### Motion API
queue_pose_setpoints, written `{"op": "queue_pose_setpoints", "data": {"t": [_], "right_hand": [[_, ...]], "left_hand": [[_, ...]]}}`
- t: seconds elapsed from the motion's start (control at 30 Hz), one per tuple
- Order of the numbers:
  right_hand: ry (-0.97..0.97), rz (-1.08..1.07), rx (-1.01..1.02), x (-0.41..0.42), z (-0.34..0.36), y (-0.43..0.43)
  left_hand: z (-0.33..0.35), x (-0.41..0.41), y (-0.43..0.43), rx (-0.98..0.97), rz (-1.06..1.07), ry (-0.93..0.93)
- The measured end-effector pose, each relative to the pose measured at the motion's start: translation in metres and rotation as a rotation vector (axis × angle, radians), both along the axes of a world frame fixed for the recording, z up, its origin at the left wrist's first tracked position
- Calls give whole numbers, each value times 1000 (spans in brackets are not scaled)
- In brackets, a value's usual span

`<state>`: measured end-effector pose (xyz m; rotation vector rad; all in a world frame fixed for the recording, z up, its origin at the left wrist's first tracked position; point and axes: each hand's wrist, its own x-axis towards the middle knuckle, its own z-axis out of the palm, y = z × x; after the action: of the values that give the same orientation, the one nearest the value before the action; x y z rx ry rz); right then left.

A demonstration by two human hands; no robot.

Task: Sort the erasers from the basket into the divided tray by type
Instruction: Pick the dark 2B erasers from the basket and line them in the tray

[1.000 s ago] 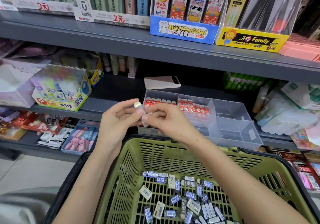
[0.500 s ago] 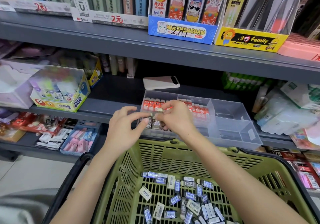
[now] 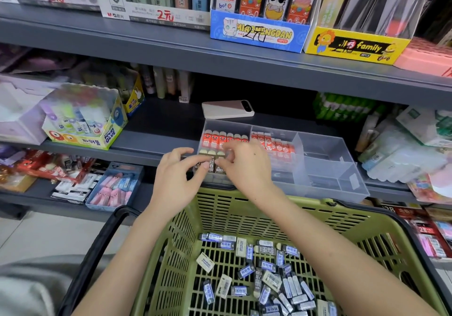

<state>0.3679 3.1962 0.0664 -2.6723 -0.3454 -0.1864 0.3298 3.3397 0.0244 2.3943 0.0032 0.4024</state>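
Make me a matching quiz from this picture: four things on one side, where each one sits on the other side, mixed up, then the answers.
Things
1. phone
2. red-sleeved erasers
3. blue-sleeved erasers
4. glue box

Places
A. loose in the green basket
B. flat on the shelf, just behind the tray
C. lined up in the tray
D. on the shelf, left of the tray

Pairs: 1-B, 2-C, 3-A, 4-D
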Motion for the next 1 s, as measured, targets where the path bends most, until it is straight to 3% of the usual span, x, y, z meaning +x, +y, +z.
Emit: {"op": "queue_pose_setpoints", "data": {"t": [0.1, 0.17, 0.23, 0.3, 0.47, 0.7, 0.8, 0.9, 0.93, 1.0], "right_hand": [[-158, 104, 258, -23, 6, -21], [-140, 172, 402, -45, -3, -44], [-69, 201, 424, -69, -24, -69], [43, 203, 324, -89, -57, -96], [434, 139, -386, -115, -147, -148], [445, 224, -527, -119, -196, -151], [497, 128, -264, -121, -191, -149], [687, 2, 332, -125, -170, -137], [708, -9, 495, -126, -162, -132], [705, -12, 675, -129, -151, -125]], "left_hand": [[3, -13, -1, 24, 42, -132], [5, -25, -3, 27, 58, -245], [4, -38, -8, 39, 28, -313], [2, -50, -15, 35, -34, -315], [-11, -63, -35, 84, -228, -130], [-43, -71, -54, 177, -403, 415], [-60, -76, -66, 155, -444, 743], [-76, -81, -83, 152, -471, 910], [-79, -83, -90, 74, -477, 931], [-86, -89, -104, -334, -422, 1003]]}}
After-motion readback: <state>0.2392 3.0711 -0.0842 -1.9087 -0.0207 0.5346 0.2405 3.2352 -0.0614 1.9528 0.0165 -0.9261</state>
